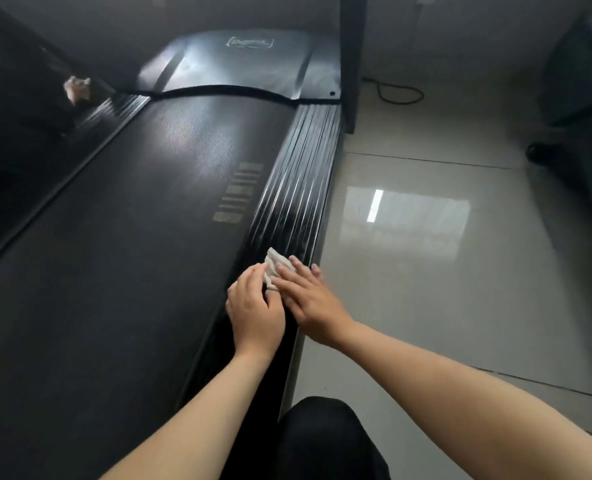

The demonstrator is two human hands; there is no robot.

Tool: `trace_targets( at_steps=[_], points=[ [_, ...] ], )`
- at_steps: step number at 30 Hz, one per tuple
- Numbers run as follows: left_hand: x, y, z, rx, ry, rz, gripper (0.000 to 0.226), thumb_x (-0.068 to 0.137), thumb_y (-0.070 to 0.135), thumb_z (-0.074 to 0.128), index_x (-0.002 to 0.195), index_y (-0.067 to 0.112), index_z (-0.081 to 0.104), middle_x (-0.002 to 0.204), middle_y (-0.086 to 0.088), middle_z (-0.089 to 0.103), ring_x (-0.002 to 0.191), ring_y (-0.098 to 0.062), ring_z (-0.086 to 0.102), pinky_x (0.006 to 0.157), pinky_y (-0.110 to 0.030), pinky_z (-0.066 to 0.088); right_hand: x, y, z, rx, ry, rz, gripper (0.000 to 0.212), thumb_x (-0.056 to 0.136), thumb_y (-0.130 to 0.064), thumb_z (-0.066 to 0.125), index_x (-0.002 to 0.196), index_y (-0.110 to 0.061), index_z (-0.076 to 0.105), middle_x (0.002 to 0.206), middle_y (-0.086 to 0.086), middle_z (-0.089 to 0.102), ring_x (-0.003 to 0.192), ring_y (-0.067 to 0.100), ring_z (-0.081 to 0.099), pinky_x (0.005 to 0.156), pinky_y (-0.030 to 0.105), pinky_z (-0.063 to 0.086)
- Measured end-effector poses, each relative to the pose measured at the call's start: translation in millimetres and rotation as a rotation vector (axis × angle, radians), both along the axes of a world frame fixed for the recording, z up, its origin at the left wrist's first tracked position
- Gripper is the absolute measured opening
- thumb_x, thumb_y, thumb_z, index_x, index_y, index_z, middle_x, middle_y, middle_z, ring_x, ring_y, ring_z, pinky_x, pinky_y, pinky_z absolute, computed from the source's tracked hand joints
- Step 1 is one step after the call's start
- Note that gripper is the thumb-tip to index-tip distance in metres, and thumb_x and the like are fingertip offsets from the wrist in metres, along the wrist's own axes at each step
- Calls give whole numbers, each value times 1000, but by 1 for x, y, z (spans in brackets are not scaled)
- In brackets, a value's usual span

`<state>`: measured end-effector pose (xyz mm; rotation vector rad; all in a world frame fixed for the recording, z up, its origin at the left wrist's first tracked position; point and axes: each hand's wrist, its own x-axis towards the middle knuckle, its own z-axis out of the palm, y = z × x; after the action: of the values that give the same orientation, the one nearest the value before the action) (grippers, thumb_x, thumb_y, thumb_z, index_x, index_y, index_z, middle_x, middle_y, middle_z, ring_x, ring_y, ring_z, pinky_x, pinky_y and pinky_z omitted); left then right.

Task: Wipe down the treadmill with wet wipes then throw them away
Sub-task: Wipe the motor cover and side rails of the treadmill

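1. I see the treadmill [142, 244] running away from me, on a glossy pale tiled floor [426, 306] that mirrors a bright window.
2. A dark upright post [351, 64] rises at the far right corner of the deck. A black cable [400, 93] loops on the tiles beyond it.
3. The belt [170, 174] is matte black with a fine weave. The right side rail [298, 174] is ribbed lengthwise and shiny. The motor cover [239, 64] is smooth and curved.
4. The cover carries a bracketed logo [250, 42], too blurred for me to read. The belt has a stack of pale bars [239, 192].
5. The crumpled white wet wipe [276, 259] lies on the right side rail.
6. My right hand [310, 299] presses it with flat, slightly spread fingers. My left hand [254, 310] pinches its near edge with curled fingers.
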<state>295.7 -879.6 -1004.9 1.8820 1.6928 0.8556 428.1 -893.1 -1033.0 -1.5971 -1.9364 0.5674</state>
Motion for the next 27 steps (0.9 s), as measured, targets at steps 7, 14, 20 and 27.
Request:
trace_targets(
  at_steps=[7, 14, 20, 27],
  points=[
    [31, -8, -3, -78, 276, -66, 52, 101, 35, 44, 153, 32, 38, 162, 9, 31, 146, -18, 23, 122, -45, 11, -3, 17, 2, -62, 610, -619, 25, 102, -21, 54, 113, -30, 75, 103, -7, 43, 108, 14, 36, 102, 29, 34],
    [32, -8, -1, -87, 373, -79, 51, 102, 46, 44, 151, 36, 41, 165, 11, 26, 147, -18, 18, 124, -47, 9, 9, 23, -14, -161, 1243, -696, 6, 103, -23, 57, 106, -19, 57, 88, -1, 61, 77, 9, 57, 68, 22, 52],
    [32, -9, -3, -73, 427, -63, 54, 98, 54, 49, 150, 38, 40, 163, 13, 27, 148, -20, 18, 123, -47, 13, 12, 25, -39, -326, 1216, -736, 7, 105, -24, 52, 107, -19, 57, 106, 9, 67, 90, 15, 62, 81, 32, 53],
    [33, -9, -3, -66, 410, -48, 52, 98, 51, 50, 148, 38, 43, 161, 14, 30, 146, -17, 20, 122, -46, 15, -1, -1, -92, -792, 1117, -775, 13, 101, -15, 45, 106, -24, 52, 108, 14, 66, 80, 24, 58, 62, 32, 47]
  ],
)
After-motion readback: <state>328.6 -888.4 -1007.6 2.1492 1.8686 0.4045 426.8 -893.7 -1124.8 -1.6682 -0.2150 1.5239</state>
